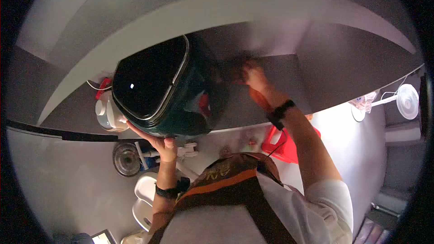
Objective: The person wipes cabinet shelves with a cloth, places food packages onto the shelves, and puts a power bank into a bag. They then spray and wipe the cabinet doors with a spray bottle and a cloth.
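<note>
the left hand (pixel 159 143) presses spread fingers to the near side of a glossy dark appliance (pixel 149 79); the right hand (pixel 257 78), blurred, reaches over the grey surface (pixel 296 91). a whitish container (pixel 105 114) sits just beside the appliance; a white chair (pixel 145 189) stands lower down.

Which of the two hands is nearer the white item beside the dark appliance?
The left hand, against the dark appliance near the white item; the right hand is past the appliance's opposite side.

Bulky dark-green appliance (pixel 160 86): glossy black top, silvery rim; angled in view, overlapping front edge of grey counter (pixel 343 77).
</note>
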A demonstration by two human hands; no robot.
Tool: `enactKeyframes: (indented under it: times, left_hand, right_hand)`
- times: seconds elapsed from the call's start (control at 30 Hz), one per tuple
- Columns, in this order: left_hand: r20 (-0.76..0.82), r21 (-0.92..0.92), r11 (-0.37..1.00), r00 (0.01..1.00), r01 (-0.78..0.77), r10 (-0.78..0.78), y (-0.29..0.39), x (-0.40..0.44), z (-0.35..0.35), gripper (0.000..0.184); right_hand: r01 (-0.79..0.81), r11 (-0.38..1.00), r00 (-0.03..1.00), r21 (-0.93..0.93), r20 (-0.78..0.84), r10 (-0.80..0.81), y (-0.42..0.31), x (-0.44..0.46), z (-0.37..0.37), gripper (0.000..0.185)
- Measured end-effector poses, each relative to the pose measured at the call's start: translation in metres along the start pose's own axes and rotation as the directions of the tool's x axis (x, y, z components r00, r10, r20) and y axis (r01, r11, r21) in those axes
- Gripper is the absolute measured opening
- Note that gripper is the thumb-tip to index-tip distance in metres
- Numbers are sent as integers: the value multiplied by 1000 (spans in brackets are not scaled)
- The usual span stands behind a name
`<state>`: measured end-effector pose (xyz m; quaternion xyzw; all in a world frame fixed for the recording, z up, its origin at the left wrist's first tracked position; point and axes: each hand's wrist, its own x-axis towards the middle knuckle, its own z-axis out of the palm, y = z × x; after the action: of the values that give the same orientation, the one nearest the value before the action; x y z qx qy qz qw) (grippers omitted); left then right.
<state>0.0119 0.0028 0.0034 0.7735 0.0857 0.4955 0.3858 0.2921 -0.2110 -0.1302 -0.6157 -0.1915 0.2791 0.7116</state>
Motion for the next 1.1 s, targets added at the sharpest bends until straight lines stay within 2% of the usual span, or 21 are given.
enactKeyframes:
  times: [0.03,0.07,0.13,0.17,0.2,0.33,0.37,0.4,0.43,0.47,0.5,0.57,0.63,0.7,0.77,0.8,0.87,0.97,1.03,1.07,1.1]
  left_hand:
    - [8,2,1000,1000,6,-6,-1,0,0,124]
    - [12,-18,1000,1000,3,-3,-1,1,1,124]
    - [15,-16,1000,1000,18,-18,5,2,4,124]
    - [18,-17,999,999,40,-40,7,1,3,124]
    - [4,89,996,1000,9,-10,1,-2,-4,124]
    - [-8,45,999,1000,3,-2,-3,5,-2,127]
    - [-13,24,1000,1000,13,-12,0,6,0,127]
    - [-13,7,999,999,31,-31,3,5,-2,127]
    - [-10,6,999,999,43,-43,4,5,-4,127]
    - [-5,38,999,1000,14,-14,4,7,-5,126]
    - [2,69,997,1000,-15,15,3,8,-5,126]
    - [10,10,1000,1000,-18,18,1,4,-5,125]
    - [13,43,997,998,-61,61,-4,4,-5,124]
    - [5,38,997,998,-62,62,-2,6,-3,124]
    - [-5,-9,999,999,-42,42,3,6,0,124]
    - [-8,-6,999,999,-36,36,7,7,1,124]
    - [-16,30,997,997,-70,70,1,5,-2,122]
    - [-27,53,995,996,-86,87,-1,5,0,118]
    - [-34,34,996,996,-83,85,-4,3,0,116]
    - [-37,26,995,995,-94,94,-7,1,1,115]
    - [-30,28,996,996,-85,86,-5,0,0,115]
  right_hand:
    - [-123,968,992,219,44,116,-12,13,33,26]
    - [-122,967,992,224,48,114,-11,21,49,26]
    - [284,954,955,92,57,-290,6,34,65,27]
    - [272,957,958,98,65,-279,15,36,66,27]
    - [312,950,945,-9,104,-310,25,36,68,27]
    - [501,758,865,-418,271,-423,40,40,49,44]
    - [519,402,832,-754,339,-439,31,11,35,40]
    - [430,-50,814,-901,412,-409,20,-26,20,37]
    - [265,-40,797,-963,242,-553,17,-39,8,35]
    - [97,-8,725,-995,76,-685,14,-46,1,33]
    - [95,-13,729,-995,79,-680,14,-51,0,33]
    - [-247,-240,831,-939,-78,-551,1,-68,19,41]
    - [59,151,813,-987,-40,-581,49,-73,51,37]
    - [94,216,947,-972,20,-322,33,-116,110,39]
    - [329,251,885,-910,204,-419,48,-143,130,36]
    - [314,243,886,-918,192,-421,51,-149,128,36]
    - [673,220,701,-706,516,-491,47,-161,121,46]
    - [671,149,721,-727,592,-360,30,-171,72,34]
    - [514,354,818,-781,324,-475,6,-188,32,44]
    - [235,473,947,-849,91,-308,-7,-202,9,43]
    - [-69,538,983,-840,-149,-108,-13,-216,-14,43]
